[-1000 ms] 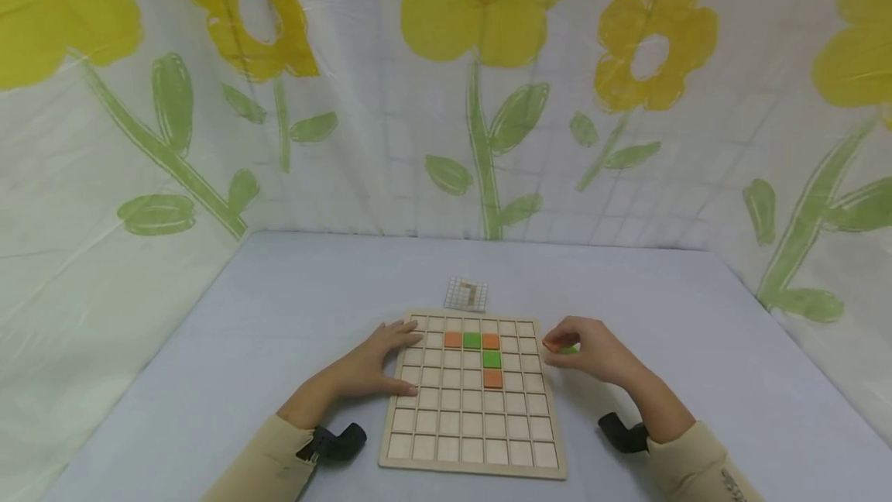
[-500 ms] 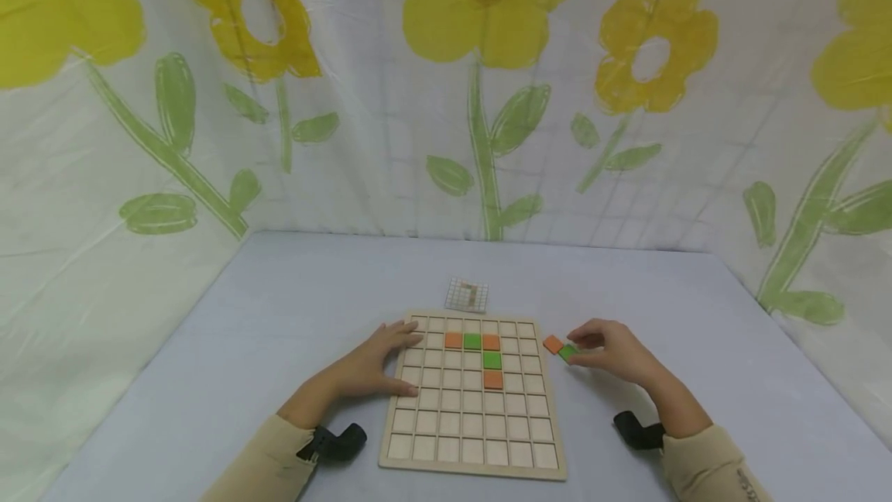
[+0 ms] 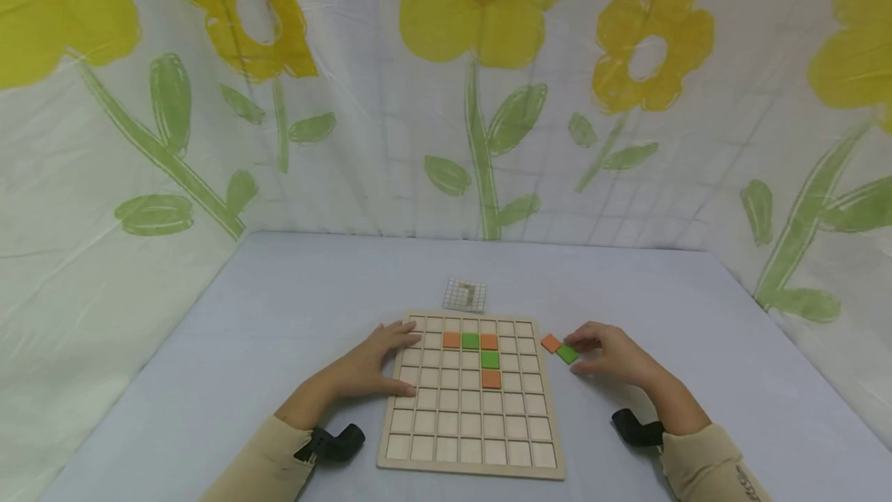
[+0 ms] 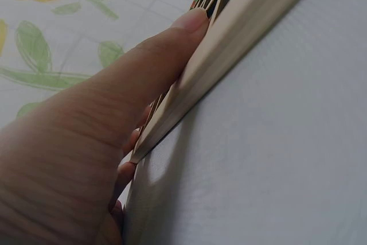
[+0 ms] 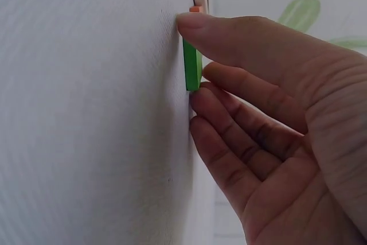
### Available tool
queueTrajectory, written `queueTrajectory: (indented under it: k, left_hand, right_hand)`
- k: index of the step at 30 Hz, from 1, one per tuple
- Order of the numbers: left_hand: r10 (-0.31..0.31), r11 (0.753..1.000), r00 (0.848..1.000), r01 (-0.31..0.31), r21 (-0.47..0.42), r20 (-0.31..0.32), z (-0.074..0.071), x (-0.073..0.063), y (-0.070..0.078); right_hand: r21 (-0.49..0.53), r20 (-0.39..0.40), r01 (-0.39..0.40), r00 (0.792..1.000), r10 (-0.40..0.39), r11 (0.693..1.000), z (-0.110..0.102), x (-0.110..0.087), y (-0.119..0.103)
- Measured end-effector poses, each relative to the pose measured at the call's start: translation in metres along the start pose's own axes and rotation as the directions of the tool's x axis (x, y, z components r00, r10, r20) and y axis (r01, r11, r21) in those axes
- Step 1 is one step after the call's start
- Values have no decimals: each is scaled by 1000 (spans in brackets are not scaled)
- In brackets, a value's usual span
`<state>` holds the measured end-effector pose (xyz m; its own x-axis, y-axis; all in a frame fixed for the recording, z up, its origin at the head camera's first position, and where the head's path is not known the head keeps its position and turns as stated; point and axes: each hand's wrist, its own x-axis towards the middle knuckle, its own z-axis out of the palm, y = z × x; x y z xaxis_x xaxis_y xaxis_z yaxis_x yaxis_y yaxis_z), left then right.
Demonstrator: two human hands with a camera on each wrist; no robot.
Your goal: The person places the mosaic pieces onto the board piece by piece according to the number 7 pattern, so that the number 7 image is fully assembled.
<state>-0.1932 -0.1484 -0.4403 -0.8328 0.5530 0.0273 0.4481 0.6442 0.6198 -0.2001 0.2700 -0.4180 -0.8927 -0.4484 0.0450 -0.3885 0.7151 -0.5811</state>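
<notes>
My left hand (image 3: pixel 369 362) rests on the left edge of a wooden grid board (image 3: pixel 446 426), fingers and thumb spread. In the left wrist view its thumb (image 4: pixel 155 55) lies on the board's frame (image 4: pixel 223 38). To the right of the board, my right hand (image 3: pixel 609 351) reaches around a loose green tile (image 3: pixel 567 354) flat on the table. Its thumb and fingertips are right at opposite sides of the green tile (image 5: pixel 191 67) in the right wrist view. Touching the green tile's corner is an orange tile (image 3: pixel 551 343).
In the board sit orange and green tiles (image 3: pixel 490 360) forming an angled line. A small card with a printed grid pattern (image 3: pixel 464 295) lies behind the board on the white table (image 3: pixel 313 277). A flower-printed curtain (image 3: pixel 376 138) hangs behind.
My right hand has drawn back to the right from the orange tile to the green one, uncovering both, and its thumb has spread slightly. The left hand stays on the board.
</notes>
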Motion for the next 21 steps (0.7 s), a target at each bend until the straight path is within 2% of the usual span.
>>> queueTrajectory:
  k: [13, 21]
  left_hand:
    - [-8, 1000, 1000, 8, -5, 1, 0, 1, -1]
    - [-12, 1000, 1000, 12, -7, 1, 1, 0, -1]
  right_hand:
    - [-52, -13, 24, 1000, -25, 998, 0, 0, -1]
    - [-40, -10, -18, 1000, 17, 999, 0, 0, -3]
